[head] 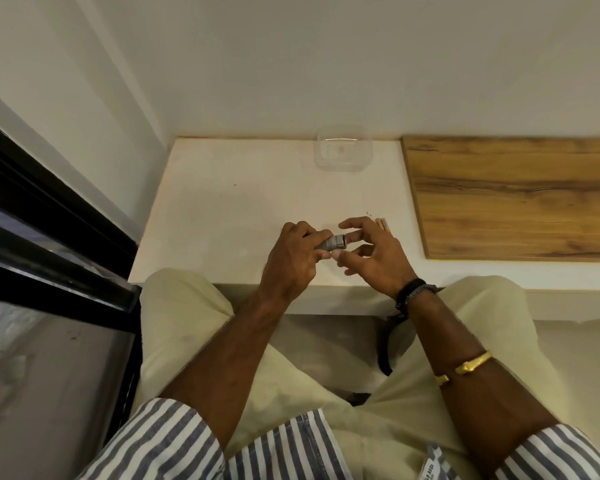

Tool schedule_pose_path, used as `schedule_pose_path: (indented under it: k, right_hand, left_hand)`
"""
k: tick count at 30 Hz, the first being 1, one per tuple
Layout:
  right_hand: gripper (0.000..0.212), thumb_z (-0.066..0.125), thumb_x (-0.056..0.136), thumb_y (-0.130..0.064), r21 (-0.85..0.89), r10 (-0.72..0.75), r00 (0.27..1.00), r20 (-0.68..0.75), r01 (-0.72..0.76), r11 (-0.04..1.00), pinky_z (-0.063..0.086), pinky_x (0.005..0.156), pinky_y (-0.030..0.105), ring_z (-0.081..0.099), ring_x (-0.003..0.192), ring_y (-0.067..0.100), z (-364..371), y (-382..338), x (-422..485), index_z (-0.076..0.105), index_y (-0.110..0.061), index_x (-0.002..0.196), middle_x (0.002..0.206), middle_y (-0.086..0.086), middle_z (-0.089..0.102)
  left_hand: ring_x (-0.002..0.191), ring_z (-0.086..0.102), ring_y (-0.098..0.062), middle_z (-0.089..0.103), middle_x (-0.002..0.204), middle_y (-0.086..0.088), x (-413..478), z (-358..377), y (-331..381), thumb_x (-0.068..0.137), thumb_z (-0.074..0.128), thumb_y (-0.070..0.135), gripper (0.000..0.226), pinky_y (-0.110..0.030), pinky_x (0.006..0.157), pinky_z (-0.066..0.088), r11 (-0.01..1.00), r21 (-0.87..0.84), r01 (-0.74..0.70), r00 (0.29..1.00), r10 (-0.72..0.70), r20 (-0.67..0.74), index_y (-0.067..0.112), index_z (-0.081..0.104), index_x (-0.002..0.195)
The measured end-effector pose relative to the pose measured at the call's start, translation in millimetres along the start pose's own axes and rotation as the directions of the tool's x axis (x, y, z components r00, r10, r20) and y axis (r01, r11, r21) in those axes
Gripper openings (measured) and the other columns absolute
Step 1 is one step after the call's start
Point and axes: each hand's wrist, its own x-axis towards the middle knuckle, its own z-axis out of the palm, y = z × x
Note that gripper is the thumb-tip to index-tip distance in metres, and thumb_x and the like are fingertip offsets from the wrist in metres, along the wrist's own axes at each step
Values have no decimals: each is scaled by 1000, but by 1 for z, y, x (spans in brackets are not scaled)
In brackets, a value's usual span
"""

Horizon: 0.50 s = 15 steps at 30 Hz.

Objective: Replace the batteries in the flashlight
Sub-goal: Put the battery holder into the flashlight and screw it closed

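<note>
head view, single frame.

item 1: flashlight (330,243), small, grey metal, ribbed near its exposed end. held above the near part of the white counter (222,216), lying roughly level, its long axis running left to right. most of the barrel is hidden inside the left fist; only the right-hand end shows.

item 2: left hand (293,258), curled tight around the flashlight barrel, knuckles up, thumb lying along the top of the body. grip: closed and holding the flashlight.

item 3: right hand (371,252), just right of the flashlight, fingers (352,224) spread and loosely curved. fingertips sit at the exposed end of the flashlight; whether they pinch the end cap or only touch it cannot be told. grip: wide, not wrapped round anything visible. dark band (414,291) on this wrist, gold bangle (473,363) further up the forearm.

item 4: batteries (383,225), pale orange, lying on the counter just behind the right hand and partly hidden by it; count unclear.

item 5: clear plastic container (343,148), at the far edge of the counter against the wall, well apart from both hands.

item 6: wooden panel (516,195), set on the right part of the counter.

item 7: striped sleeves (174,441), rolled above the forearms; pale trousers (187,323) below the counter edge.
</note>
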Motion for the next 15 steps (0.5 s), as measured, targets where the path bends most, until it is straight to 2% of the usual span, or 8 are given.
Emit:
schedule_pose_path:
  k: [2,3,5,6,10,12,14,15]
  right_hand:
    - [33,76,90,-16,-18,-51,999,-11,51,999,66,66,34,75,72,15,1,1,0,63,-26,118,99,-6,70]
    - [27,74,92,-15,-20,-50,999,-22,50,999,66,66,35,75,70,14,2,0,0,65,-24,115,94,-5,72]
    - [11,69,96,-27,-19,-21,999,-35,20,1000,64,62,32,73,61,11,3,-1,-1,66,-21,105,80,-1,75]
    - [16,64,98,-36,-52,-4,999,-46,2,999,62,59,29,71,55,8,3,-2,-2,66,-21,97,72,-2,74]
    - [62,40,97,-67,-222,114,986,-123,-139,965,57,56,30,57,37,7,6,-4,-2,64,-20,65,49,-3,64]
    - [66,36,93,-74,-190,150,982,-118,-171,967,59,56,31,61,40,9,5,-3,-1,67,-20,71,56,-1,68]
    - [46,52,92,-67,-41,123,991,-46,-125,991,61,58,29,71,57,11,2,-2,-1,66,-24,98,82,1,74]
    - [34,63,92,-56,2,85,996,-1,-85,996,63,60,29,74,65,14,0,-1,0,62,-27,110,95,1,73]
  left_hand:
    - [100,51,-29,64,108,-14,-1,-1,-1,94,65,13,32,-42,77,54,1000,9,8,1000,-8,1,9,66,126]
    - [100,51,-28,64,108,-13,-1,-2,-1,93,65,14,33,-41,76,54,1000,13,6,1000,-6,1,9,66,126]
    - [99,51,-27,64,107,-13,-1,-2,0,93,66,14,33,-39,76,53,1000,13,-5,1000,5,4,10,66,126]
    - [99,51,-27,64,107,-12,-1,-2,0,94,66,13,33,-38,76,52,1000,10,-14,1000,14,10,10,65,126]
    - [97,49,-25,64,103,-10,-1,-3,6,92,67,12,32,-30,75,44,997,7,-76,997,76,33,10,66,124]
    - [96,49,-25,64,103,-10,-1,-2,6,93,67,14,31,-28,75,42,997,12,-72,997,71,30,10,67,124]
    - [98,49,-25,64,106,-11,0,-1,4,93,66,14,33,-31,75,47,999,5,-32,999,31,19,11,66,126]
    - [100,49,-26,64,108,-12,0,-1,2,94,65,13,34,-33,76,49,1000,6,-13,1000,13,19,10,65,127]
